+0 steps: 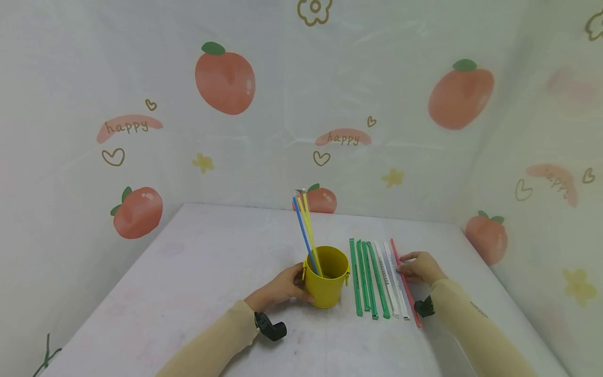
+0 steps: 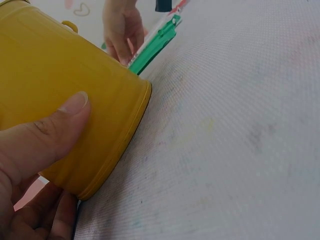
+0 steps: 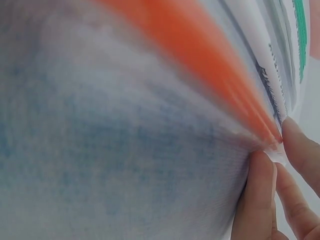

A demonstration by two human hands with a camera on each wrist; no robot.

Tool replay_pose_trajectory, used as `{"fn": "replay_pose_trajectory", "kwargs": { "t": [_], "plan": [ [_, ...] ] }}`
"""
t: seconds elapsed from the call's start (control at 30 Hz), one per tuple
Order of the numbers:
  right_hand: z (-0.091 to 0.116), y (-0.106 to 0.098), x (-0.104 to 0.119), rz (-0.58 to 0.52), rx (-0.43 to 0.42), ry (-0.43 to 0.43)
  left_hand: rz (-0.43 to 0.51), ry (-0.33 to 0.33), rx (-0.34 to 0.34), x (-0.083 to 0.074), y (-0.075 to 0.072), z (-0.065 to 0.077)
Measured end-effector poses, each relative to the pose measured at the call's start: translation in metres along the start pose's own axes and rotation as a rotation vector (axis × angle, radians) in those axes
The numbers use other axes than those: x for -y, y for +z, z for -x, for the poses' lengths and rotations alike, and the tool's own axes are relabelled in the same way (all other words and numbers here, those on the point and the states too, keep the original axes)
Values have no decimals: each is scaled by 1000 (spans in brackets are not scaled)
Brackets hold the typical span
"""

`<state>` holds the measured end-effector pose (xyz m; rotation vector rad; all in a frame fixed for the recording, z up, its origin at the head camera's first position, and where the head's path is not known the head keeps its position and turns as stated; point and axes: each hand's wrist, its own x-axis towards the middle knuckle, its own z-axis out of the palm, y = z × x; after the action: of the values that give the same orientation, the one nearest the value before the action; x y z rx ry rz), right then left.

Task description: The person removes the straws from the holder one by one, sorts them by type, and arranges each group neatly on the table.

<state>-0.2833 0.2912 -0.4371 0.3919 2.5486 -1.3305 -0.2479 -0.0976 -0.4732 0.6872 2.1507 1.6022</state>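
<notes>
My left hand [image 1: 284, 285] grips the side of a small yellow bucket [image 1: 326, 293], its thumb lying along the wall in the left wrist view. A blue straw [image 1: 305, 233] and a few yellow straws [image 1: 309, 226] stand in the bucket, leaning left. At the right end of a row of straws, my right hand [image 1: 421, 268] pinches a red straw [image 1: 409, 293] that lies on the table. In the right wrist view the thumb and a finger come from either side of this straw [image 3: 200, 55], which looks orange and blurred there.
Several green wrapped straws [image 1: 356, 280] and some white wrapped straws [image 1: 387, 280] lie side by side between the bucket and the right hand. A white cloth covers the table [image 1: 188, 262]. Behind it hangs a patterned curtain [image 1: 273, 141].
</notes>
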Motion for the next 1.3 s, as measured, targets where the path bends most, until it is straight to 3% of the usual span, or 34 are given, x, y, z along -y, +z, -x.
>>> {"fn": "replay_pose_trajectory", "kwargs": {
  "t": [0.87, 1.07, 1.3],
  "plan": [
    [-1, -3, -1, 18, 26, 6, -23, -7, -6, -2, 0, 0],
    [1, -9, 9, 9, 24, -49, -17, -6, -8, -2, 0, 0],
    [10, -5, 39, -117, 13, -158, -25, -20, -9, -2, -1, 1]
  ]
}}
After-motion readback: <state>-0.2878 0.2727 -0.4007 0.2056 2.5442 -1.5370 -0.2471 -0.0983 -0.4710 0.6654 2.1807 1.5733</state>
